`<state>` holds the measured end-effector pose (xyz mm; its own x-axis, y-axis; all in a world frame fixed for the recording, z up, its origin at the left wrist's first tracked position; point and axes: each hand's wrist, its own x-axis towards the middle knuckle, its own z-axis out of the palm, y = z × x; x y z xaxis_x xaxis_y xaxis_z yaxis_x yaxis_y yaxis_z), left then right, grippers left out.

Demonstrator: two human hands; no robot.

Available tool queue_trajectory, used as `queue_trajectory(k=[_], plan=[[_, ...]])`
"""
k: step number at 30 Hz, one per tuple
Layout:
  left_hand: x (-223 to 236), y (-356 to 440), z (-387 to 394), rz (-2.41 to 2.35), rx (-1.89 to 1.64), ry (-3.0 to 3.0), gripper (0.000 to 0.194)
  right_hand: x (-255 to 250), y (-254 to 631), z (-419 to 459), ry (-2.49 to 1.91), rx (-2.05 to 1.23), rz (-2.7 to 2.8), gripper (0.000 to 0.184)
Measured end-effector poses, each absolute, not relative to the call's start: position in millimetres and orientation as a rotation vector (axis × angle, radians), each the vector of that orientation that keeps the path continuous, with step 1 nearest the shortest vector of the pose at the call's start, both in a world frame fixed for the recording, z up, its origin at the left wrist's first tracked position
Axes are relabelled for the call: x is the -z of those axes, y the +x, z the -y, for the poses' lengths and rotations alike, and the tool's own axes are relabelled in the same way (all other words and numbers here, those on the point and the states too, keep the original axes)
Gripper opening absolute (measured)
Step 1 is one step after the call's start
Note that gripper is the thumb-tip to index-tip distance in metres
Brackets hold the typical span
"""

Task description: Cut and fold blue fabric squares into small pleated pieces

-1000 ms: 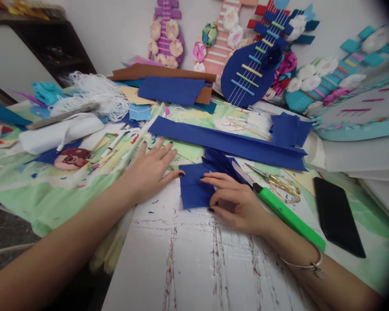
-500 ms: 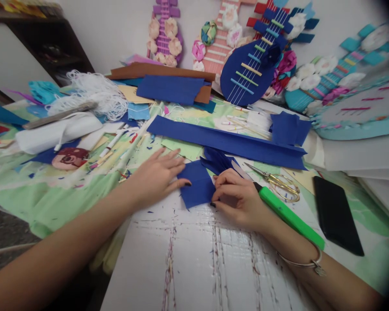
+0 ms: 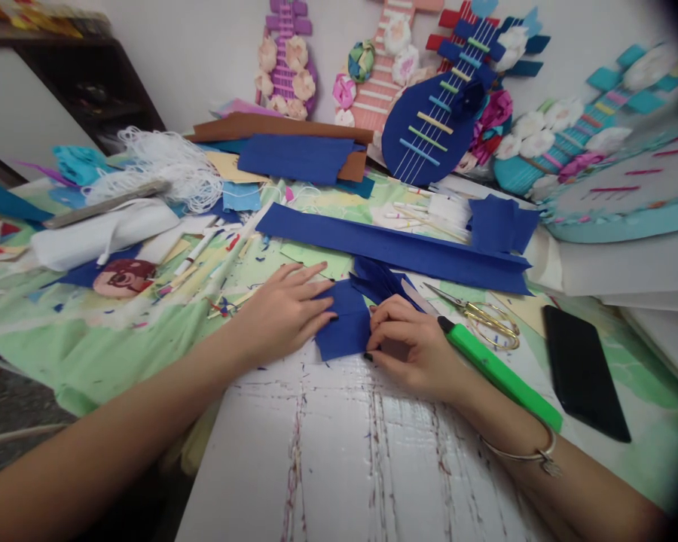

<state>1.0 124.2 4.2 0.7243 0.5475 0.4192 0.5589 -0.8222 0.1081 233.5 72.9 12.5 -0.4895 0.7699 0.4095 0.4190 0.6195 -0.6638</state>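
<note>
A small blue crepe-paper piece (image 3: 343,331) lies on the scored white board (image 3: 328,452). My left hand (image 3: 285,312) rests over its left side, fingers stretched out and fairly flat. With thumb and fingers pinched, my right hand (image 3: 410,342) grips the paper's right edge. Just behind that hand is a bunch of cut blue paper pieces (image 3: 376,278). A green-handled utility knife (image 3: 502,376) lies beside my right wrist, and gold-handled scissors (image 3: 489,320) are a little behind it.
A long blue paper strip (image 3: 389,248) crosses the table behind my hands. To the right lies a black phone (image 3: 584,373). White cord (image 3: 158,169) is heaped at the left. Decorated instrument-shaped crafts, including a blue one (image 3: 426,128), lean on the wall.
The fingers of my left hand have shifted slightly right over the blue paper, and its thumb is now tucked out of sight. My right hand keeps its pinch at the edge.
</note>
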Motion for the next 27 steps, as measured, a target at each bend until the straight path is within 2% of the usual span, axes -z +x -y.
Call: queue_trajectory(k=[3, 7, 10, 13, 27], plan=[[-4.0, -1.8, -126.7, 0.977, 0.888, -2.795, 0.022, -12.0, 232.9, -72.8, -0.932, -0.642, 2.141, 0.013], [-3.5, 6.5, -122.2, 0.767, 0.937, -3.023, 0.026, -12.5, 232.0, -72.6, -0.927, -0.643, 2.150, 0.013], [-0.2, 18.2, -120.2, 0.849, 1.017, -3.038, 0.021, -12.2, 231.6, -72.7, -0.924, -0.652, 2.152, 0.013], [2.4, 26.8, -121.8, 0.835, 0.986, -3.053, 0.017, -11.7, 231.7, -72.8, -0.927, -0.662, 2.153, 0.014], [-0.8, 30.3, -123.2, 0.766, 0.713, -2.870, 0.024, -12.7, 230.8, -72.7, -0.922, -0.687, 2.159, 0.013]])
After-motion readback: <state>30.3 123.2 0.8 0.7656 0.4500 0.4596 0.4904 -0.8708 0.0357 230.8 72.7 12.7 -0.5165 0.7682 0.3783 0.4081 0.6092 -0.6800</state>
